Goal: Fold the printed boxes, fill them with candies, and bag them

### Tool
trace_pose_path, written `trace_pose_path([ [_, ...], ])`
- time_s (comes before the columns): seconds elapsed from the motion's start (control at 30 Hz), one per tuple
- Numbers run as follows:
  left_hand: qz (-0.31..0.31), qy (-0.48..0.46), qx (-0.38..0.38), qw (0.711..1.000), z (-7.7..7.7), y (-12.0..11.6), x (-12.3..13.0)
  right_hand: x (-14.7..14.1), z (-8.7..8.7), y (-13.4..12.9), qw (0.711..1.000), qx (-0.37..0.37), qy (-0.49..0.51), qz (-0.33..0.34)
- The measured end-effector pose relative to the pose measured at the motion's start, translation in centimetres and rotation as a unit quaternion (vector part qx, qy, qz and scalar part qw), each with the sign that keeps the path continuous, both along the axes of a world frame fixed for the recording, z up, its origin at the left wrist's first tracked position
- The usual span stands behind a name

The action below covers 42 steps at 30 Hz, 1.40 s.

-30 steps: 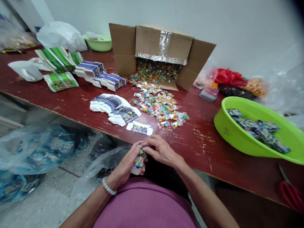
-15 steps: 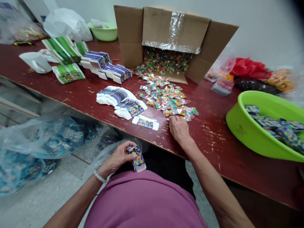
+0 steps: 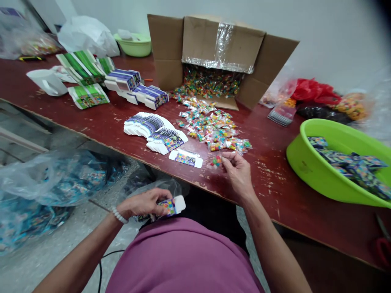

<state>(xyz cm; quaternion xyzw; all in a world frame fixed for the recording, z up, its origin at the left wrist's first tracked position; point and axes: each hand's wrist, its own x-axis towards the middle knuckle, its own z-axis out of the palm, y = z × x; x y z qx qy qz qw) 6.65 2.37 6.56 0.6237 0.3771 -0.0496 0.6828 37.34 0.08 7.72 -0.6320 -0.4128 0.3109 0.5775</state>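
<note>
My left hand point(image 3: 148, 203) is closed around a small printed carton point(image 3: 170, 207), held low in front of my body. The carton's white end flap stands open toward the right. Between the thumb and fingers of my right hand point(image 3: 237, 171) is a small clear candy packet point(image 3: 216, 161) with red, green and yellow pieces, just above the table's front part. Beyond that hand lies a heap of similar candy packets point(image 3: 210, 126). One flattened carton point(image 3: 185, 158) lies left of the right hand, beside a fanned stack of flat cartons point(image 3: 152, 129).
An open cardboard box point(image 3: 222, 44) spills candy packets at the back. A green tub point(image 3: 301, 158) with filled cartons stands right. Banded carton bundles point(image 3: 149, 95), a white mug point(image 3: 45, 82) and a pale green basin point(image 3: 134, 45) are left. Scissors point(image 3: 381, 240) lie near the right edge.
My right hand has lifted a candy packet from the near edge of the heap and drawn it back. My left hand has moved left and turned the carton so its open flap faces right.
</note>
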Motion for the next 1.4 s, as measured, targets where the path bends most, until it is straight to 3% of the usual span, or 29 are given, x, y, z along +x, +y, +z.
trace_pose_path([
  [0.1, 0.113, -0.085, -0.043, 0.989, 1.1, -1.1, 1.6, -2.9, 1.2, -1.6, 0.993, -0.011, 0.101, 0.051],
  [0.23, 0.166, -0.173, -0.097, 0.966, 2.3, -2.5, 3.5, -5.8, 1.7, -3.3, 0.984, -0.024, 0.153, 0.092],
  [0.47, 0.189, -0.251, -0.106, 0.944, 2.4, -3.8, 4.8, -7.2, 0.3, -4.9, 0.996, 0.038, -0.007, 0.077],
  [0.67, 0.186, -0.25, -0.099, 0.945, 2.4, -4.2, 4.8, -7.1, 0.0, -4.7, 0.994, 0.022, 0.07, 0.075],
  [0.87, 0.188, -0.231, -0.105, 0.949, 2.2, -4.5, 4.9, -7.6, 0.2, -5.0, 0.996, 0.017, 0.064, 0.066],
  [1.07, 0.195, -0.231, -0.079, 0.95, 2.2, -4.7, 5.4, -7.9, 0.2, -4.7, 0.978, -0.017, 0.199, 0.058],
  [1.17, 0.206, -0.229, -0.059, 0.949, 2.3, -4.8, 5.6, -8.2, 0.1, -5.0, 0.988, -0.015, 0.144, 0.063],
  [1.27, 0.215, -0.234, -0.066, 0.946, 2.3, -4.8, 5.7, -8.2, -0.1, -5.5, 0.999, 0.02, -0.019, 0.044],
  [1.33, 0.224, -0.234, -0.068, 0.944, 2.2, -4.8, 5.6, -7.9, -0.1, -5.7, 0.988, 0.065, -0.135, 0.045],
  [1.4, 0.238, -0.228, -0.074, 0.941, 2.0, -4.7, 5.7, -7.6, 0.1, -5.9, 0.966, 0.103, -0.217, 0.094],
])
